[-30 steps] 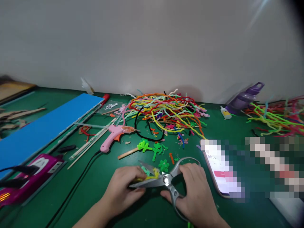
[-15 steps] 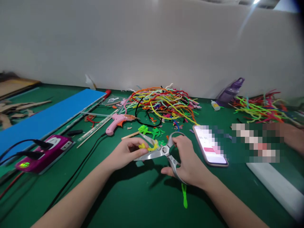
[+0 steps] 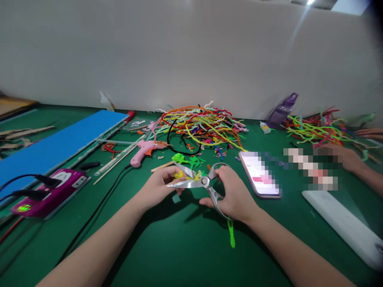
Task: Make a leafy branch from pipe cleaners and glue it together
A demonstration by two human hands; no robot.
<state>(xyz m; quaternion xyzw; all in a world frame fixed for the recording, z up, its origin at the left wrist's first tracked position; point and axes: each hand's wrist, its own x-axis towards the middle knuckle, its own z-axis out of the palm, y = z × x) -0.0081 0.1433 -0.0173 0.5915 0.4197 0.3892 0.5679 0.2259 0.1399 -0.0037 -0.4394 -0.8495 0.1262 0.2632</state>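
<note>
My right hand (image 3: pixel 233 195) is closed round the handles of silver scissors (image 3: pixel 204 181), whose blades point left and stand apart. My left hand (image 3: pixel 163 184) pinches a yellow pipe cleaner piece (image 3: pixel 179 175), and a yellow part of it lies between the blades. Bright green pipe cleaner shapes (image 3: pixel 191 160) lie on the table just beyond the blades. Below my right hand a green pipe cleaner loop (image 3: pixel 231 235) sticks out; where its upper end goes is hidden.
A pink glue gun (image 3: pixel 143 151) and a magenta power strip (image 3: pixel 56 189) with cords lie left. Behind is a heap of coloured pipe cleaners (image 3: pixel 200 125). A phone (image 3: pixel 259 175) and a white bar (image 3: pixel 341 227) are right, near another person's hand (image 3: pixel 341 157).
The view has shifted slightly. The scissors have come a little further left over the yellow piece, still spread. At the right, the other person's hand reaches further in among the pipe cleaners.
</note>
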